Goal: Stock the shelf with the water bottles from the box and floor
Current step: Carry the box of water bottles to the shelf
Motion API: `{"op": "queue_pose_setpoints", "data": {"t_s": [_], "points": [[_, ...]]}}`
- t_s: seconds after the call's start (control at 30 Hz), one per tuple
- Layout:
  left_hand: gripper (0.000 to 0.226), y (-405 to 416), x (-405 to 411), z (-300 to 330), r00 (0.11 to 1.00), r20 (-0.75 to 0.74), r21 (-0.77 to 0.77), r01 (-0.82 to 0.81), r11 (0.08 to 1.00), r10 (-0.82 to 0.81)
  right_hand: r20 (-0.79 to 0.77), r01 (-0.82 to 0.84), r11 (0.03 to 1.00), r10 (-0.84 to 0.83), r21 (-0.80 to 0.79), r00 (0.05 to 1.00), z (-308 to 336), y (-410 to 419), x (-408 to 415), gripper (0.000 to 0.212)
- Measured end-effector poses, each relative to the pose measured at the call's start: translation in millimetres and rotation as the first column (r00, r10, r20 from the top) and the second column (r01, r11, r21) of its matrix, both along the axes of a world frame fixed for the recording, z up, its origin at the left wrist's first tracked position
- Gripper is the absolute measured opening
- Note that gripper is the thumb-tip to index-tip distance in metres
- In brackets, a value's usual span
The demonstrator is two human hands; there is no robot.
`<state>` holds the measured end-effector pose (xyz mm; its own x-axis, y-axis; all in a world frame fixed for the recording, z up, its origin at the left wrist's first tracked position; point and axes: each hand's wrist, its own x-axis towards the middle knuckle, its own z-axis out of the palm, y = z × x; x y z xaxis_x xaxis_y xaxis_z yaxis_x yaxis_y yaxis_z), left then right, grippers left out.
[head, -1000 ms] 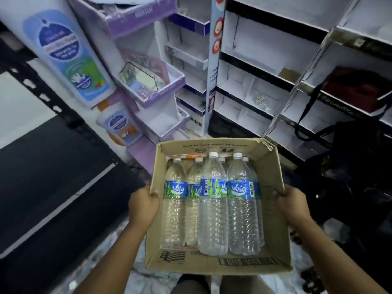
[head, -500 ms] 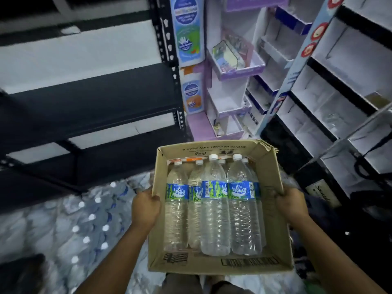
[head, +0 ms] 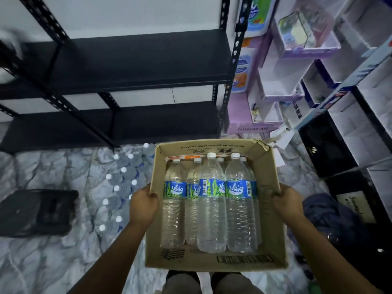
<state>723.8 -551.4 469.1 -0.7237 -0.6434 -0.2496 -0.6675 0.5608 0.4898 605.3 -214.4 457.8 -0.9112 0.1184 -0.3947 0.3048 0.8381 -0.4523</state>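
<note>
I hold an open cardboard box (head: 269, 209) in front of me above the floor. Several clear water bottles (head: 212, 211) with blue labels and white caps lie in it side by side. My left hand (head: 143, 205) grips the box's left wall and my right hand (head: 286, 203) grips its right wall. More water bottles (head: 122, 187) with white caps stand on the marble floor left of the box. The black metal shelf (head: 127, 60) stands ahead to the left, its two visible boards bare.
White and purple cardboard display racks (head: 297, 81) fill the right side. A flat black object (head: 36, 211) lies on the floor at left. A dark blue cloth (head: 326, 213) and black boxes (head: 326, 147) sit at right.
My view has swung left with the box: the black shelf and the floor bottles have come toward the middle, and the display racks have slid right. Both hands keep their grip.
</note>
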Motion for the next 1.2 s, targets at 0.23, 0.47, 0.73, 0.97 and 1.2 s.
{"op": "queue_pose_setpoints", "data": {"t_s": [0.23, 0.47, 0.73, 0.97, 1.2], "points": [[0.013, -52, 1, -34, 0.998, 0.054, 0.029, -0.036, 0.999, 0.034, 0.038, -0.007, 1.000, 0.006, 0.023, 0.999, -17, -51, -7, 0.018], [0.016, -91, -38, -92, 0.999, 0.023, -0.023, 0.028, 0.999, -0.028, 0.001, 0.002, 1.000, -0.002, -0.018, 1.000, -75, -89, -36, 0.014], [0.016, -113, -97, -230, 0.999, -0.026, -0.024, -0.033, 0.999, 0.033, -0.073, -0.037, 0.997, 0.032, -0.068, 0.997, -207, -114, -101, 0.022], [0.013, -126, -148, -375, 0.993, -0.116, -0.025, -0.032, 0.999, 0.029, -0.169, -0.091, 0.994, 0.080, -0.058, 0.982, -354, -119, -165, 0.022], [0.026, -132, -194, -479, 0.984, -0.175, -0.030, 0.016, 0.999, -0.021, -0.258, -0.162, 0.978, 0.125, -0.128, 0.958, -464, -122, -216, 0.019]]}}
